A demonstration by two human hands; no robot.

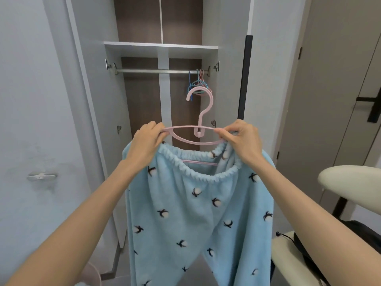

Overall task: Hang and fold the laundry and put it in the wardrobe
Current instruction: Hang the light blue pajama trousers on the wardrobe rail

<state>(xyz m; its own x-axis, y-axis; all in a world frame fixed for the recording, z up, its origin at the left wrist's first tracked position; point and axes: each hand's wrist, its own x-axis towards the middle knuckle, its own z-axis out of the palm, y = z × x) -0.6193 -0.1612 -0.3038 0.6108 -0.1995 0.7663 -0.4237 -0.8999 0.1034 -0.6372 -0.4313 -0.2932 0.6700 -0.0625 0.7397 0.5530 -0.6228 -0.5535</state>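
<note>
Fleecy light-blue pyjama trousers with a dark bird print (pixel 198 207) hang in mid-air in front of the open white wardrobe (pixel 160 47), their gathered elastic waistband stretched over a slim pale-pink plastic hanger (pixel 198 135). Left hand (pixel 147 138) is clamped on the hanger's left end together with the cloth there; right hand (pixel 242 138) pinches the right end and the waistband bunched over it. Hands well apart, one at each shoulder of the hanger. Hook points up, free, below the level of the silver metal rail (pixel 162 71) and not on it yet.

Risks, as a judgement:
- Waistband slips off one arm once a hand lets go. Elastic is pulling inward and only the grips seem to pin it; thick fleece is heavy and would drag that side down.
- Hanger tips if weight sits uneven (the lower crossbar shows inside the waist opening, so the cloth rides only on the upper arms).
- Hook could snag the bunch of spare blue and pink hangers (pixel 198 85) crowded at the rail's right end, directly behind it; going left of them looks safer.
- Thin plastic may flex under the load.
- Long legs trail low and could catch on the cream-coloured chair (pixel 350 178) at right during the lift.
</note>
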